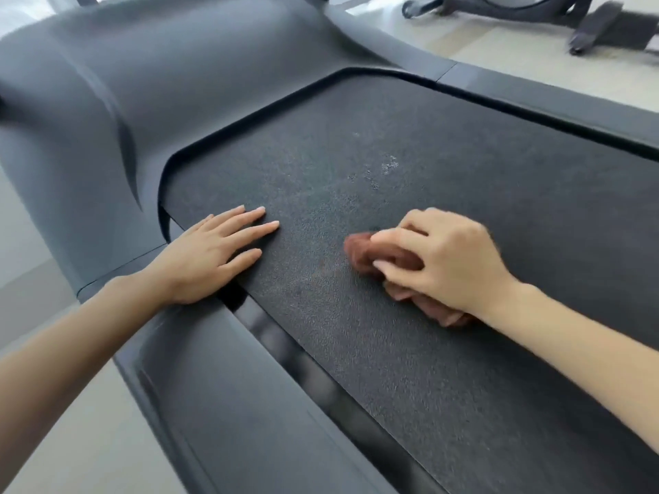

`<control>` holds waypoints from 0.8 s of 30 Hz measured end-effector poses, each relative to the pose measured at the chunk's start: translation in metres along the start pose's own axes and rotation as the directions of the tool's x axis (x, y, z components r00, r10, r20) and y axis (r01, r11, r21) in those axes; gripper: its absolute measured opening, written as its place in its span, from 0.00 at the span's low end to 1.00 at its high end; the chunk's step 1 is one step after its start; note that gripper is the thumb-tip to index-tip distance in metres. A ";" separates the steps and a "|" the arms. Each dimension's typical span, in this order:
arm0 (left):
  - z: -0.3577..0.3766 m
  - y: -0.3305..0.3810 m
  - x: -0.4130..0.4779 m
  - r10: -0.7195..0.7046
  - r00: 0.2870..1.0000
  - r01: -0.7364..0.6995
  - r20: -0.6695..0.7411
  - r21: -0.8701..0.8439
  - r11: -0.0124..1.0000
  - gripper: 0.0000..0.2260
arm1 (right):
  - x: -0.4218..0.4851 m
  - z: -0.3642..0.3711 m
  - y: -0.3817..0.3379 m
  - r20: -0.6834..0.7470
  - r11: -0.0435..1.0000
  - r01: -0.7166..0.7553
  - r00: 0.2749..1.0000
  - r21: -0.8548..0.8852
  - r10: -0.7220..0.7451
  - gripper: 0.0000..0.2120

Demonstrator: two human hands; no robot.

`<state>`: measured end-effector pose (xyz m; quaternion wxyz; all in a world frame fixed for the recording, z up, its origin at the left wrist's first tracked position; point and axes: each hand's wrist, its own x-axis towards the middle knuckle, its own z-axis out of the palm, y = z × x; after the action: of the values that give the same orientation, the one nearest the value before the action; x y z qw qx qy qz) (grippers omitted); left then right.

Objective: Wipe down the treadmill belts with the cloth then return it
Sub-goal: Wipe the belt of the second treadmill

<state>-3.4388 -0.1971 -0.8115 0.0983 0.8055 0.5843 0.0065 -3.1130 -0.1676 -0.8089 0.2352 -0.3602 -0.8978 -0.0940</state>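
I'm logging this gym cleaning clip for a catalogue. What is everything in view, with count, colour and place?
treadmill belt: one, black and textured, centre to lower right.
motor cover: one, dark grey, upper left, at the belt's far end.
side rails: two, dark grey, along either edge of the belt.
whitish marks: one small patch, on the belt beyond the hands.
cloth: one, reddish-brown, bunched on the belt.
exercise machine: one, dark, partly seen at top right.
floor: one, light beige, around the treadmill.
left hand: one, flat on the belt's left edge, fingers straight.
right hand: one, grips the cloth on the belt.
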 end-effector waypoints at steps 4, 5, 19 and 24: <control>0.004 -0.010 -0.003 0.056 0.998 -0.056 -0.010 0.021 0.998 0.27 | 0.027 0.003 0.081 -0.041 0.787 -0.583 0.808 -0.201 0.588 0.20; 0.005 -0.010 -0.003 0.061 0.998 -0.061 -0.018 0.009 0.998 0.27 | 0.035 0.005 0.087 -0.038 0.727 -0.659 0.745 -0.194 0.666 0.20; -0.012 -0.064 0.015 0.186 0.982 -0.186 -0.023 -0.035 0.982 0.27 | 0.016 0.002 -0.003 0.072 0.893 -0.383 0.910 -0.234 0.409 0.28; -0.008 -0.064 0.015 0.186 0.980 -0.191 -0.064 -0.073 0.979 0.30 | 0.052 0.018 -0.028 -0.040 0.602 -0.703 0.662 -0.378 0.748 0.23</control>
<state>-3.4952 -0.1629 -0.8157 0.1120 0.8523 0.5073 0.0617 -3.1718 -0.1499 -0.7990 0.1269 -0.7355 -0.6525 -0.1312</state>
